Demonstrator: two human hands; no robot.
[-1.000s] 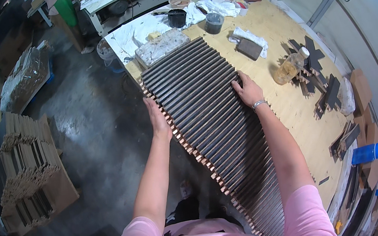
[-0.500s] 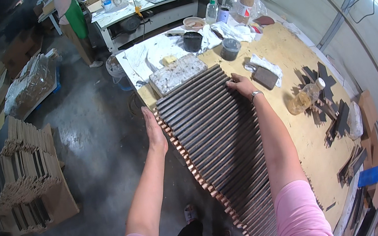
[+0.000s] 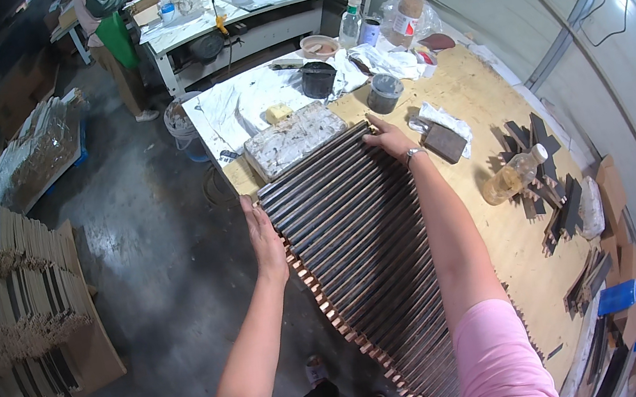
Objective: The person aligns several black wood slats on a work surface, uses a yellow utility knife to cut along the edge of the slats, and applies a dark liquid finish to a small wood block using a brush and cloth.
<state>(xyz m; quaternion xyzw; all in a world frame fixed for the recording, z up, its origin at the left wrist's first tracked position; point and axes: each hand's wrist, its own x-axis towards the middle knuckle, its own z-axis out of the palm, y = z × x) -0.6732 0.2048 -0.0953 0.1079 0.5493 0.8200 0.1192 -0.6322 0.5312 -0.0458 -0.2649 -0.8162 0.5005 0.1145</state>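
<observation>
The left hand [image 3: 264,238] lay flat, fingers together, against the near edge of a long row of dark, copper-tipped slats [image 3: 359,250] on the plywood workbench [image 3: 486,101]. The right hand [image 3: 388,138] pressed spread fingers on the row's far corner. Just beyond both hands sat a grey speckled block [image 3: 293,137].

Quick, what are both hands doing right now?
Left hand: open, flat against the near edge of the row of dark slats.
Right hand: open, resting on the slats' far end.

slat row [image 3: 357,234] on workbench [image 3: 488,113], block [image 3: 293,137] behind (touching)
</observation>
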